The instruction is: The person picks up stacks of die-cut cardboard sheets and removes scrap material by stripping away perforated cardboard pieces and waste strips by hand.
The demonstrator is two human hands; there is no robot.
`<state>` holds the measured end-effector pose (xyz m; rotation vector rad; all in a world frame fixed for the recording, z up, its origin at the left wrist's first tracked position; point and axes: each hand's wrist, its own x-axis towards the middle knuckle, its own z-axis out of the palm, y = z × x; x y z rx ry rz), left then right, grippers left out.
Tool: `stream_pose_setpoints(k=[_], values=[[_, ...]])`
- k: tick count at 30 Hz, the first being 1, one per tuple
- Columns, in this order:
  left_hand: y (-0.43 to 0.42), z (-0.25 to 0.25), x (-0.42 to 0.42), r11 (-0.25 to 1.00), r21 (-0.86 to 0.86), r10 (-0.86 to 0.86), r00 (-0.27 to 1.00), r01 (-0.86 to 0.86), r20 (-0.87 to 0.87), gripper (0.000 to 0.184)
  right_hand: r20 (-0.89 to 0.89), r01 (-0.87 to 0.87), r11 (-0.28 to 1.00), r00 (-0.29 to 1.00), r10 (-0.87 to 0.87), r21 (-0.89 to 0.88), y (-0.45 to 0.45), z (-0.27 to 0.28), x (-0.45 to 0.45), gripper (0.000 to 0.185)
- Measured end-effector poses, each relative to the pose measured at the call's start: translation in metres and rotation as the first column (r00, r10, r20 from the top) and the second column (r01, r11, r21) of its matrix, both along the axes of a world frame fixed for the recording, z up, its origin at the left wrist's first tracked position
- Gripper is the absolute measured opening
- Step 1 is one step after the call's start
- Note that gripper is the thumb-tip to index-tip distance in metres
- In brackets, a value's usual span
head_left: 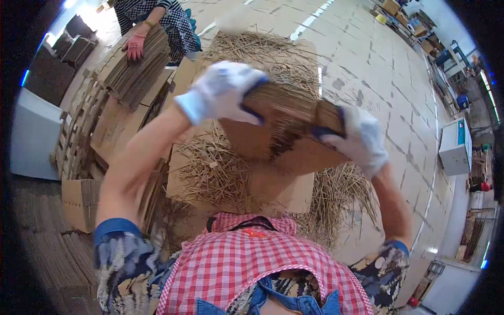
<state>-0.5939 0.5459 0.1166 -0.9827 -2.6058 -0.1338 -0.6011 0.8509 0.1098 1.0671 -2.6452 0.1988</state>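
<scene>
Gloved hands [223, 89] (one each side), clamped on cardboard stack [289, 107]; brown strips [210, 168] nearby

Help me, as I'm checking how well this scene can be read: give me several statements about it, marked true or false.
1. The left hand and the right hand both wear gloves. True.
2. Only the left hand is on the cardboard bundle. False: both hands hold it, one near each end.
3. The checked garment is blue and white. False: it is red and white.
4. The co-worker's gloved hand rests on another cardboard stack. True.
5. Loose narrow strips lie only on the right side. False: heaps of them lie on both the left and the right.
</scene>
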Motion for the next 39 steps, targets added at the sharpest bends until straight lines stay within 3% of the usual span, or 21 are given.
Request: stream_pose_setpoints(k=[2, 7, 11, 14, 15, 16, 18, 21, 23, 24, 26, 27, 29, 33, 34, 35, 37, 39], values=[[-0.036, -0.005, 0.008, 0.996, 0.041, 0.077, 0.997, -0.076, -0.027, 0.072, 0.025, 0.073, 0.991, 0.997, -0.071, -0.113, 0.027, -0.004, -0.002, 0.062], [-0.021, -0.001, 0.009, 0.981, 0.038, 0.192, 0.981, -0.193, 0.032, 0.071, 0.068, 0.162, 0.986, 0.985, -0.158, -0.050, 0.014, 0.000, 0.000, 0.064], [-0.018, -0.003, 0.005, 0.982, 0.038, 0.184, 0.983, -0.185, 0.014, 0.072, 0.063, 0.168, 0.980, 0.985, -0.162, -0.108, 0.010, 0.001, -0.003, 0.077], [-0.015, 0.000, 0.004, 0.983, 0.050, 0.179, 0.984, -0.179, -0.003, 0.072, 0.162, 0.148, 0.984, 0.978, -0.130, -0.103, 0.017, 0.018, 0.001, 0.101], [-0.015, 0.000, 0.005, 0.981, 0.059, 0.186, 0.983, -0.184, -0.014, 0.073, 0.165, 0.156, 0.982, 0.977, -0.137, -0.105, 0.023, 0.017, 0.001, 0.101], [-0.015, -0.001, 0.004, 0.982, 0.057, 0.180, 0.984, -0.179, -0.011, 0.073, 0.232, 0.099, 0.948, 0.972, -0.027, -0.302, 0.036, 0.015, 0.002, 0.107], [-0.016, -0.002, 0.003, 0.980, 0.041, 0.194, 0.981, -0.192, -0.026, 0.074, 0.284, 0.026, 0.752, 0.934, 0.216, -0.659, 0.064, 0.011, 0.006, 0.121], [-0.017, -0.002, 0.002, 0.979, 0.030, 0.203, 0.979, -0.202, -0.028, 0.075, 0.346, 0.124, 0.641, 0.909, 0.233, -0.758, 0.104, -0.018, 0.019, 0.124], [-0.015, -0.002, 0.002, 0.973, 0.021, 0.230, 0.973, -0.230, -0.016, 0.075, 0.481, 0.307, 0.454, 0.809, 0.338, -0.836, 0.103, -0.050, 0.045, 0.122], [-0.014, 0.000, 0.002, 0.974, 0.017, 0.226, 0.974, -0.226, -0.011, 0.075, 0.485, 0.314, 0.451, 0.807, 0.336, -0.835, 0.099, -0.068, 0.057, 0.122], [-0.012, 0.003, 0.003, 0.966, 0.006, 0.258, 0.966, -0.258, 0.027, 0.076, 0.440, 0.382, 0.219, 0.807, 0.394, -0.898, 0.086, -0.104, 0.076, 0.121], [-0.011, 0.005, 0.003, 0.961, -0.002, 0.276, 0.960, -0.277, 0.042, 0.076, 0.439, 0.385, 0.211, 0.806, 0.398, -0.898, 0.076, -0.115, 0.083, 0.121], [-0.009, 0.004, 0.004, 0.962, -0.011, 0.273, 0.962, -0.273, 0.021, 0.076, 0.435, 0.403, 0.203, 0.888, 0.150, -0.892, 0.056, -0.136, 0.098, 0.114], [-0.008, 0.004, 0.004, 0.965, -0.011, 0.262, 0.965, -0.262, -0.020, 0.076, 0.524, 0.530, 0.014, 0.833, 0.175, -0.848, 0.038, -0.197, 0.119, 0.106], [-0.008, 0.003, 0.005, 0.962, -0.009, 0.272, 0.962, -0.272, -0.011, 0.075, 0.523, 0.529, 0.013, 0.834, 0.178, -0.848, 0.042, -0.207, 0.129, 0.106], [-0.008, 0.002, 0.007, 0.958, -0.007, 0.286, 0.958, -0.286, 0.004, 0.075, 0.582, 0.548, 0.248, 0.808, 0.089, -0.799, 0.052, -0.216, 0.143, 0.105], [-0.008, 0.002, 0.008, 0.958, 0.004, 0.286, 0.958, -0.286, 0.007, 0.074, 0.627, 0.535, 0.654, 0.770, -0.117, -0.535, 0.067, -0.229, 0.165, 0.103], [-0.007, 0.001, 0.009, 0.963, 0.031, 0.268, 0.964, -0.268, 0.002, 0.074, 0.661, 0.522, 0.678, 0.747, -0.071, -0.517, 0.058, -0.232, 0.171, 0.104]])
